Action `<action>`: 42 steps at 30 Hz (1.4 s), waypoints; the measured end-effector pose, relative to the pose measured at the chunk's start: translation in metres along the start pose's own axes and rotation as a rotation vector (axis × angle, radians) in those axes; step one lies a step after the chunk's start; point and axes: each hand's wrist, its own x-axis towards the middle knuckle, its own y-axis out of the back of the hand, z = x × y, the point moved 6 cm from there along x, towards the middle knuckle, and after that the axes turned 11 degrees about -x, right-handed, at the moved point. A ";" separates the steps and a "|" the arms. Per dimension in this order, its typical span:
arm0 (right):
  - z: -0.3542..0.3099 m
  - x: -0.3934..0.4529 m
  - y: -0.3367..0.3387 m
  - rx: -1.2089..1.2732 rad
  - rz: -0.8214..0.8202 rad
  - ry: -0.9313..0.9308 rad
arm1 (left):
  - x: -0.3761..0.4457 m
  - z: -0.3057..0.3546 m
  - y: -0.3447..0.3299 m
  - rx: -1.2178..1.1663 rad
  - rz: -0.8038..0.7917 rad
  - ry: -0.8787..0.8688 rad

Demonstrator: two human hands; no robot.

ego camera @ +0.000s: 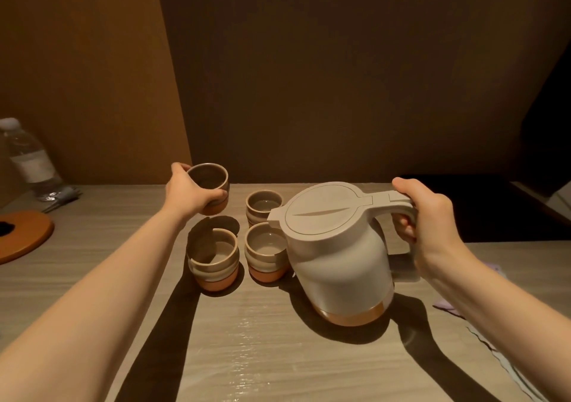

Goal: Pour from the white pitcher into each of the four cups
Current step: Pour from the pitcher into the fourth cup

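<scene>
At the table's far left edge stand a water bottle and an orange wooden board. The left hand grasps a lifted cup, fingers wrapped around it. Three cups stand mid-table, toward the far edge. Just right, the white pitcher stands upright, lid closed, the right hand clenching its handle.

The white pitcher covers the right edge of the near right cup, and its lid hides whatever's inside. The water bottle is blurry and cut off at the left edge, label unreadable. Same edge clips the orange board. Some right hand fingers disappear behind the handle.
</scene>
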 end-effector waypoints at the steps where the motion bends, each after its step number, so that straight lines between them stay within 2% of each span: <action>1: -0.002 -0.001 0.002 0.002 0.006 0.007 | -0.002 0.009 0.002 -0.005 -0.001 -0.022; 9: -0.022 -0.020 0.016 0.017 0.018 0.042 | -0.031 0.065 0.012 -0.052 -0.068 -0.130; 16: -0.032 -0.042 0.031 0.038 0.019 0.075 | -0.079 0.083 0.014 -0.076 -0.130 -0.157; 30: -0.014 -0.073 0.046 -0.015 0.009 0.068 | -0.188 0.009 0.007 -0.356 -0.241 0.120; 42: 0.004 -0.076 0.027 -0.017 -0.024 0.022 | -0.223 -0.022 -0.005 -0.304 -0.218 0.042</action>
